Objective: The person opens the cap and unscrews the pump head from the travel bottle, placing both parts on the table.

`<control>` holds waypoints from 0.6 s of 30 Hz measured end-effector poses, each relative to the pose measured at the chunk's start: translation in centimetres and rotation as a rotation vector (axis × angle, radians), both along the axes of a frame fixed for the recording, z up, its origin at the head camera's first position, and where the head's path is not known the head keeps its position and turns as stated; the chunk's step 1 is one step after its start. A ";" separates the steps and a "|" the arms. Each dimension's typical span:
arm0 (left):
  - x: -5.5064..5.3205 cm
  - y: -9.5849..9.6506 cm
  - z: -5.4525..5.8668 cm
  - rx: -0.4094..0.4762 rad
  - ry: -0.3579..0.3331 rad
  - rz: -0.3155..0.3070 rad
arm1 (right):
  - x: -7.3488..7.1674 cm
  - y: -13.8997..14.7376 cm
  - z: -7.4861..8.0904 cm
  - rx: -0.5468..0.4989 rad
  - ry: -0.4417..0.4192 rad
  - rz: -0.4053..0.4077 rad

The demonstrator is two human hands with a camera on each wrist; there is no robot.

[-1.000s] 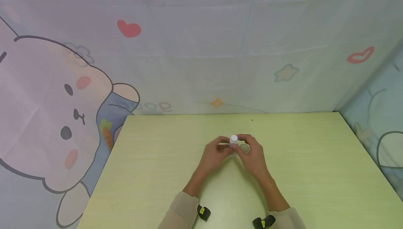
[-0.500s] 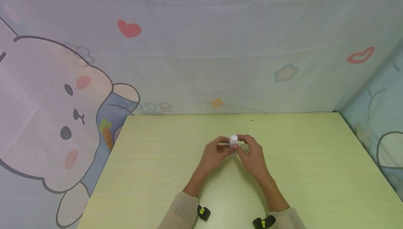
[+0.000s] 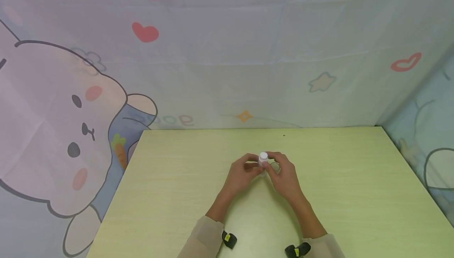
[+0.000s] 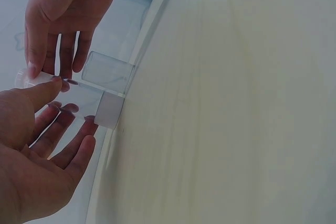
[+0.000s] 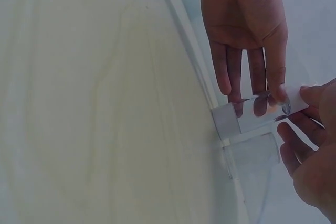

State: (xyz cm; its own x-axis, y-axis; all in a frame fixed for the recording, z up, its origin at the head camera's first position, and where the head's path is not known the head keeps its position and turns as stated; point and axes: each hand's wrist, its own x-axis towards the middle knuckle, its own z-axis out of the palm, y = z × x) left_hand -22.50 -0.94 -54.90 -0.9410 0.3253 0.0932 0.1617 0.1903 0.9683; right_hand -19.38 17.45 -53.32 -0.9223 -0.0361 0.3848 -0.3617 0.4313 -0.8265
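Observation:
A clear bottle (image 4: 84,96) with a white cap (image 3: 263,156) stands upright on the table, with a white section (image 5: 227,121) at its lower end. My left hand (image 3: 241,174) holds its left side, thumb in front and fingers round behind. From the other side my right hand (image 3: 283,174) pinches the bottle near the cap, thumb in front and index finger behind. Close beside the bottle, on the right hand's side, stands a clear cylindrical cup (image 4: 107,73); in the head view only its rim shows, partly hidden by the right hand.
The pale wooden table (image 3: 177,179) reaches back to a printed cloth backdrop (image 3: 227,53) with hearts and a cartoon rabbit. A tiny dark speck (image 3: 284,135) lies near the table's back edge.
Almost nothing differs: both hands stay on the bottle in the same place, with only a very slight shift of the right hand's fingers.

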 end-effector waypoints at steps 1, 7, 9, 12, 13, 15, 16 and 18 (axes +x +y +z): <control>0.0 0.0 0.0 0.001 0.001 0.000 | 0.0 0.0 0.0 0.001 0.001 0.002; -0.1 0.0 0.0 0.004 0.005 -0.002 | 0.0 0.0 -0.1 0.004 0.021 0.004; -0.1 0.0 -0.1 0.007 0.008 -0.003 | 0.0 -0.1 -0.1 0.003 0.032 -0.004; -0.1 0.1 -0.1 0.009 0.006 -0.005 | 0.0 -0.2 -0.1 0.007 0.042 -0.036; -0.1 0.1 -0.1 0.008 0.005 -0.005 | 0.0 -0.3 0.0 0.008 0.040 -0.051; -0.2 0.1 -0.1 0.008 -0.001 -0.007 | 0.1 -0.3 0.1 0.010 0.027 -0.080; -0.2 0.1 -0.1 0.006 -0.004 -0.007 | 0.2 -0.4 0.2 0.009 0.022 -0.092; -0.2 0.2 -0.1 0.002 -0.006 -0.004 | 0.2 -0.4 0.4 0.008 0.007 -0.103</control>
State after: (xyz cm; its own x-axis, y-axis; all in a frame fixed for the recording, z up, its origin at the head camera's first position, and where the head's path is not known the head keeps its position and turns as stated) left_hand -22.69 -0.76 -54.99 -0.9403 0.3289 0.0879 0.1563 0.1878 0.9697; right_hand -19.15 17.07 -52.89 -0.9186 0.0555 0.3913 -0.3211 0.4726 -0.8207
